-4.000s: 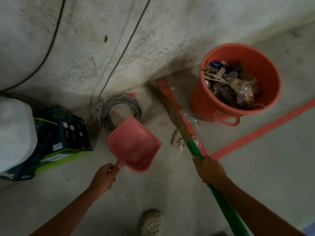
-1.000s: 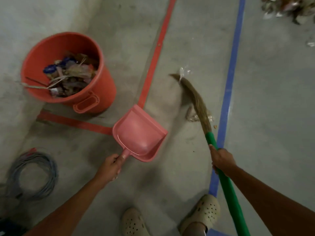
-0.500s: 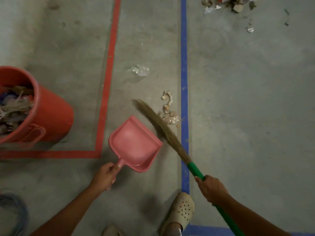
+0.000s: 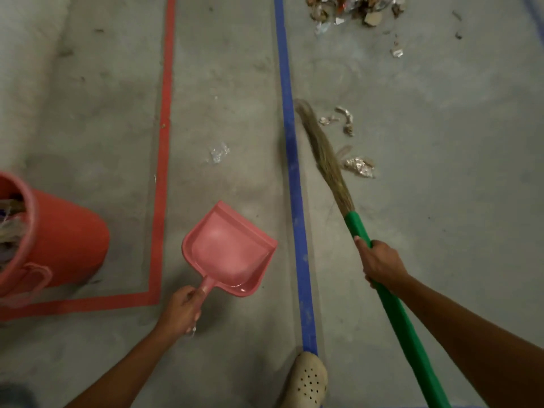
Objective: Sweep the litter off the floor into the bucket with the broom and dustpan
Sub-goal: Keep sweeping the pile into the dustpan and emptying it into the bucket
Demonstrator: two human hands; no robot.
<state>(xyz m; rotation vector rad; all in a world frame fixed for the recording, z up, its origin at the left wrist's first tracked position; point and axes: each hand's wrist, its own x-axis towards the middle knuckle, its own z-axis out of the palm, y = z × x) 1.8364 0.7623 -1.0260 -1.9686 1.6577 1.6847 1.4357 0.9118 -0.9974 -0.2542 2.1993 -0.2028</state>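
We have the left hand (image 4: 182, 309) closed on the handle of the empty pink dustpan (image 4: 228, 250), and the right hand (image 4: 381, 265) wrapped round the green broom (image 4: 326, 160). The orange bucket (image 4: 63, 240) at far left already holds rubbish. Foil scraps (image 4: 357, 166) beside the bristles, a clear wrapper (image 4: 218, 153) and a bigger pile (image 4: 353, 8) (top edge) remain on the floor, so plenty left.

one broom (image 4: 323, 154), one dustpan (image 4: 229, 251), one bucket (image 4: 67, 245) — two floor lines, one red (image 4: 166, 113), one blue (image 4: 287, 113).
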